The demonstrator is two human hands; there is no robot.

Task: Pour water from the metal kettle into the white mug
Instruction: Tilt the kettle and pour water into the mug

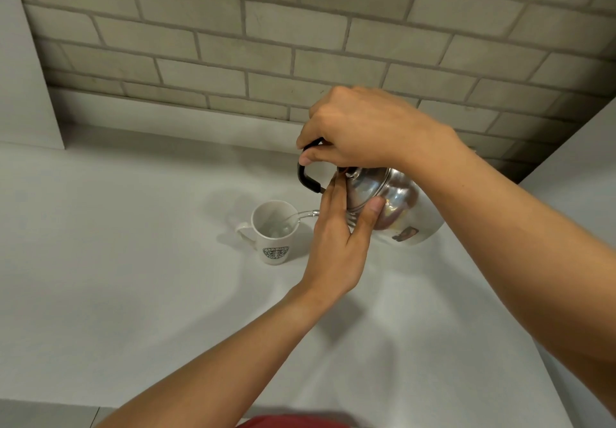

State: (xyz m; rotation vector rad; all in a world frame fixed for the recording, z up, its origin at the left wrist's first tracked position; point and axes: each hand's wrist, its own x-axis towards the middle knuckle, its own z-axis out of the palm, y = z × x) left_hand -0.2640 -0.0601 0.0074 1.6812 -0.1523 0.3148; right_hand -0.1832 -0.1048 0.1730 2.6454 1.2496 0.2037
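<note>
The shiny metal kettle (403,207) is tilted to the left above the counter, its spout over the rim of the white mug (275,232). A thin stream of water runs from the spout into the mug. My right hand (360,131) grips the kettle's black handle from above. My left hand (336,237) presses flat against the kettle's lid, fingers on the lid and thumb on the body. The mug stands upright with a green round logo facing me and its handle to the left. My left hand hides most of the spout.
A white counter (133,277) carries the mug. A brick wall (266,44) runs along the back. A white panel (26,77) stands at the far left, and another white surface (580,167) rises at the right edge.
</note>
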